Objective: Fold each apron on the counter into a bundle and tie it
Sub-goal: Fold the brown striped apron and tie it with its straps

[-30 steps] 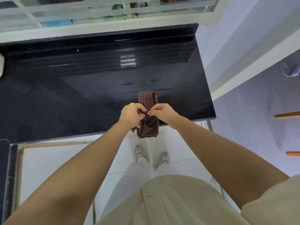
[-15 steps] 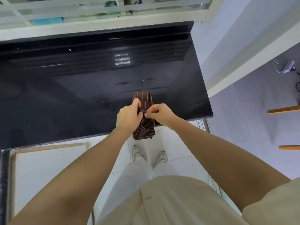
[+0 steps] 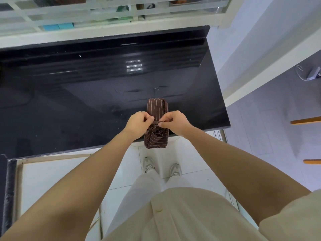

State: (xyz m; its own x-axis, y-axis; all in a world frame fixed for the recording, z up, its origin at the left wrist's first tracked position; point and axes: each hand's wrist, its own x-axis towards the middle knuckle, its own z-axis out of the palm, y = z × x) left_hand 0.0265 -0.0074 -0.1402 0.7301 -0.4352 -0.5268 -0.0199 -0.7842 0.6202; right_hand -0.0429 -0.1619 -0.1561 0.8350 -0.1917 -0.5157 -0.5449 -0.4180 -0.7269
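Observation:
A brown apron with thin pale stripes [image 3: 157, 108] is folded into a long narrow bundle that lies across the front edge of the black counter [image 3: 86, 101], its near end hanging past the edge. My left hand [image 3: 138, 122] and my right hand [image 3: 174, 121] meet over the bundle's middle. Each pinches an end of the thin brown strap [image 3: 156, 121], which runs taut between them across the bundle. The knot itself is partly hidden by my fingers.
The glossy black counter ends at the right near a white wall [image 3: 260, 58]. A white window frame [image 3: 107, 16] runs along the back. Below the counter lie white floor tiles and my shoes [image 3: 149, 165]. Wooden chair parts [image 3: 307, 120] stand at far right.
My hands have drawn slightly apart, so a short taut length of strap now shows between them. The bundle has stayed in place on the counter edge.

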